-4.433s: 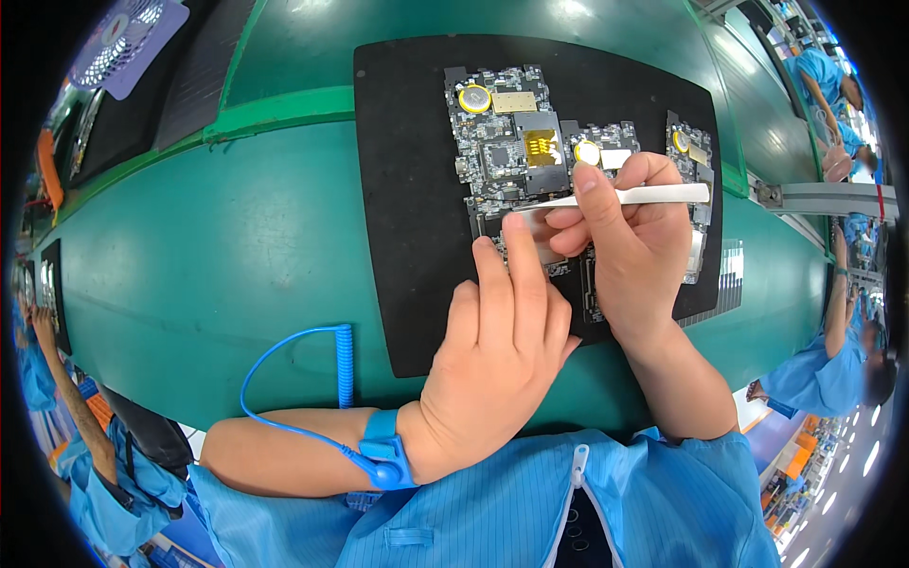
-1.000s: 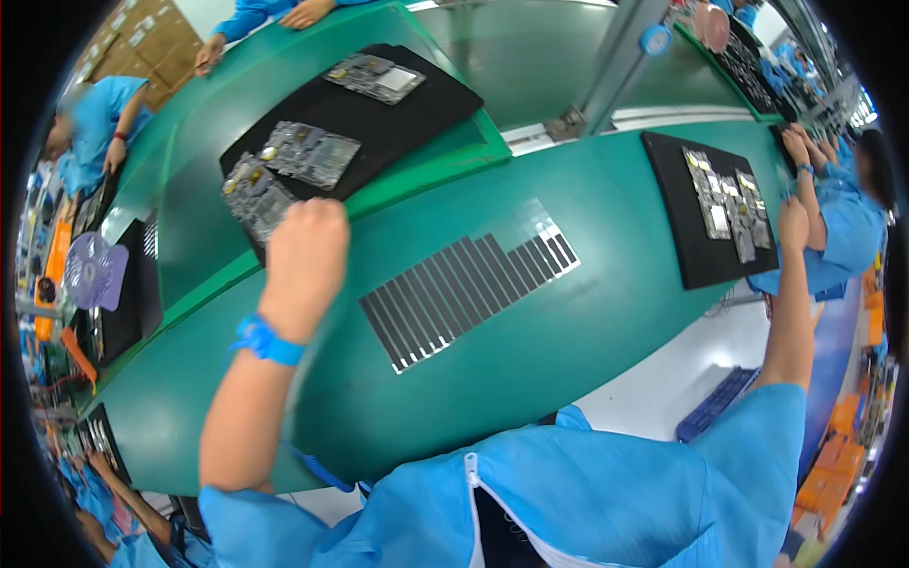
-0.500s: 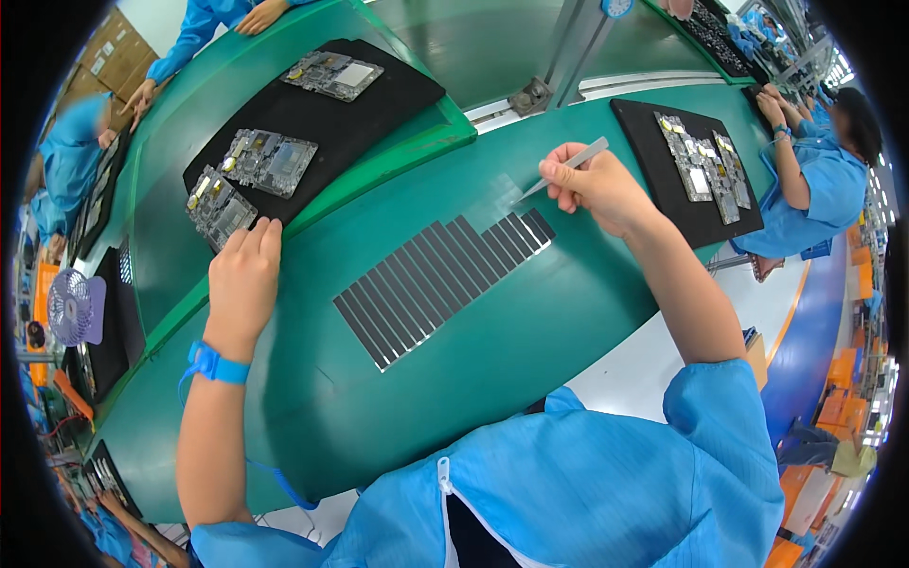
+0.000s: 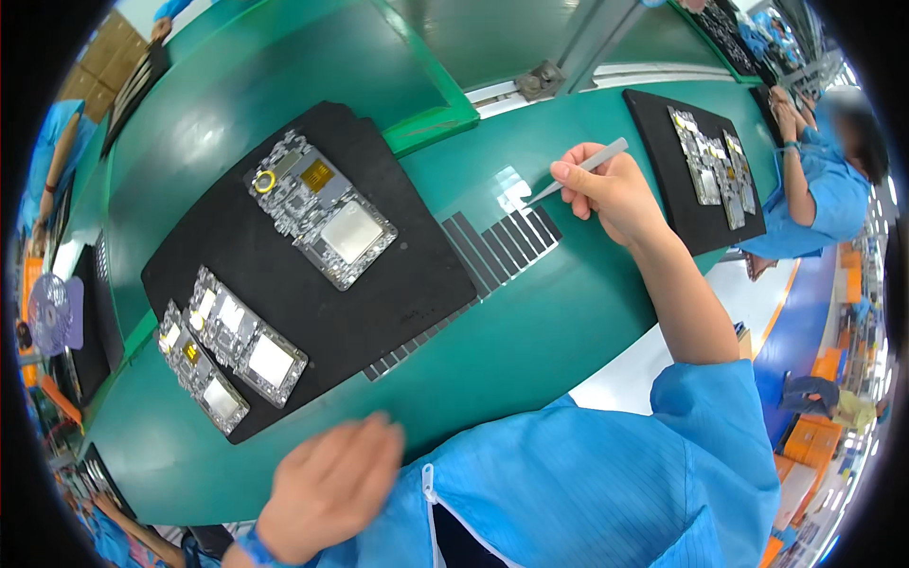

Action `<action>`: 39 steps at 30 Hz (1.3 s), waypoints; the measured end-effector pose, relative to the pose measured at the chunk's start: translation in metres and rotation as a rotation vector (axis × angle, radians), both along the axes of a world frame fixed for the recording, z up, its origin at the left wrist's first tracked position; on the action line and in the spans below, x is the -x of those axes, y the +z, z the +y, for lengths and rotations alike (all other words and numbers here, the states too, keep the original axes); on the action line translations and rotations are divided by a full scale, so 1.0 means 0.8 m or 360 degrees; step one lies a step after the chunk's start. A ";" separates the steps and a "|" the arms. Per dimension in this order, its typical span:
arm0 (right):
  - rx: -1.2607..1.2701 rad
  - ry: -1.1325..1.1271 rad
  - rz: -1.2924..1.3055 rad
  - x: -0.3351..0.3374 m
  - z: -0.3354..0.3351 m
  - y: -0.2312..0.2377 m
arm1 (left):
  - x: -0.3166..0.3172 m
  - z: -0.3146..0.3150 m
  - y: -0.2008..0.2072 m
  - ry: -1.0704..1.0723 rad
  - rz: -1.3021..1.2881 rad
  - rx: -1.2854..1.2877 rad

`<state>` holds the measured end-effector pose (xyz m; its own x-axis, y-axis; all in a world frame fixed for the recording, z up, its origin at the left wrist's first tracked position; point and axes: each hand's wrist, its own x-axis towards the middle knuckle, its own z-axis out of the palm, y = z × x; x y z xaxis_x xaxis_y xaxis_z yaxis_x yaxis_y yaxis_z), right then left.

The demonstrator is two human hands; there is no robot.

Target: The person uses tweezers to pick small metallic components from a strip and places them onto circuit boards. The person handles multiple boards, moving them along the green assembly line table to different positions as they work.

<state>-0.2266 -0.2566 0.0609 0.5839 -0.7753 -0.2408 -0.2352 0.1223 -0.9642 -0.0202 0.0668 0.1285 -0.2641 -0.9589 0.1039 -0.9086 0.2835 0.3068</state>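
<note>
My right hand [image 4: 614,194] pinches a pair of grey tweezers [image 4: 589,163], its tip beside the far end of a row of dark strips [image 4: 507,244] with light edges. My left hand [image 4: 331,483] is smeared by motion in front of my body, near the table's front edge; whether it holds anything is unclear. A black pad [image 4: 379,312] lies across the green mat [image 4: 587,284] and hides much of the strips. It carries a large circuit board [image 4: 322,208] with a yellow ring and silver shield, and a pair of smaller-looking boards [image 4: 248,338] at its near left.
Another black pad [image 4: 653,151] with circuit boards [image 4: 705,161] lies at the right, by a co-worker in blue [image 4: 805,208]. A metal post [image 4: 606,43] rises behind the table. A green raised edge [image 4: 431,128] runs at the far side. A purple fan [image 4: 57,312] stands at left.
The black pad with its circuit boards has come nearer, off the green-edged area and over the strips. My left hand has left it, moving down toward my body. My right hand has barely shifted.
</note>
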 end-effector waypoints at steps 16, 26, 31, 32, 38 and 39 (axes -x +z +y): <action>-0.0202 -0.0107 -0.0230 -0.006 0.012 -0.006 | 0.061 -0.197 -0.108 0.0126 0.0173 0.0325; -0.0465 0.0087 -0.0624 -0.119 0.062 0.025 | 0.027 -0.104 -0.062 0.0846 -0.0230 0.0225; -0.0369 0.0345 -0.0535 -0.191 0.075 0.012 | 0.004 -0.101 -0.086 0.0900 -0.0286 0.0261; -0.0365 0.0385 -0.0494 -0.197 0.076 0.010 | 0.004 -0.101 -0.088 0.0905 -0.0290 0.0265; -0.0347 0.0366 -0.0406 -0.202 0.079 0.003 | -0.001 -0.101 -0.094 0.0886 -0.0251 0.0277; -0.0335 0.0365 -0.0382 -0.202 0.079 0.003 | -0.001 -0.101 -0.095 0.0884 -0.0247 0.0273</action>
<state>-0.0651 -0.1930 0.0636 0.7954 -0.5662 -0.2161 -0.0503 0.2936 -0.9546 -0.0191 -0.0137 0.0522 0.2474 -0.9306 0.2698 -0.9654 -0.2130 0.1506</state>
